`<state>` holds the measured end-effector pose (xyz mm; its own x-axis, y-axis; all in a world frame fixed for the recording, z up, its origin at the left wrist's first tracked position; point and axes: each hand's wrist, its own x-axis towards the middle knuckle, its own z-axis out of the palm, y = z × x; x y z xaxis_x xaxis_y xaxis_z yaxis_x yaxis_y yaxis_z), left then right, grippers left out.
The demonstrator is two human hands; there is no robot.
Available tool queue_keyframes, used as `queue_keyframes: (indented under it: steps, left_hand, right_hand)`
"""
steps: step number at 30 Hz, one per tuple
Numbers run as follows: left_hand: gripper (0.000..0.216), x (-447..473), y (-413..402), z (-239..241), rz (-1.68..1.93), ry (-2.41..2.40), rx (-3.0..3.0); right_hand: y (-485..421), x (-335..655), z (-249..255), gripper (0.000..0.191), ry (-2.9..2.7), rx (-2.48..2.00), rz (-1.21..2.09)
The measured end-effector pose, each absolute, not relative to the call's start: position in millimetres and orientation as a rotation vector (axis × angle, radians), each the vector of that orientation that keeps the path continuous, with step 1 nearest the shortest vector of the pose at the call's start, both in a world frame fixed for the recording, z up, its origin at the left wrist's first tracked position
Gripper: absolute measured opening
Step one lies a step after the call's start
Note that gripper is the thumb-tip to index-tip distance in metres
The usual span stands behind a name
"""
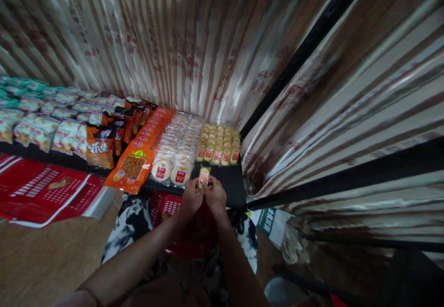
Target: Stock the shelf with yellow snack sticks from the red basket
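Observation:
A small yellowish wrapped snack (204, 176) with a reddish label is pinched between my left hand (192, 195) and my right hand (215, 194), held upright over the front of the black shelf (229, 182). Fingers of both hands are closed on its lower end. Just behind it, several rows of matching yellow snack packs (218, 145) stand on the shelf. To their left lie two columns of round white crackers in clear wrap (181, 172). Beside those is a long orange packet (137, 159) with brown sticks pictured on it.
Orange-and-black snack bags (100, 147) and white snack bags (41, 131) line the shelf's left side. A red shopping basket (169, 203) sits below my hands; another red basket (45, 191) is at left. Black frame bars (294, 57) and striped curtain (194, 43) enclose the back and right.

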<state>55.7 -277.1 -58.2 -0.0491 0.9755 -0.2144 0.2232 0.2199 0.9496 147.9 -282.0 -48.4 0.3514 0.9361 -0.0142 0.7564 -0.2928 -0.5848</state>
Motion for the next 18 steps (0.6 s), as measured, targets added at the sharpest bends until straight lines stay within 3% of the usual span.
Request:
queue_keyframes:
  steps: [18]
  left_hand:
    - [0.044,72,-281,-65,1.039,1.388,1.356]
  right_hand:
    - [-250,141,-62,0.037,-1.318,-1.953,0.588]
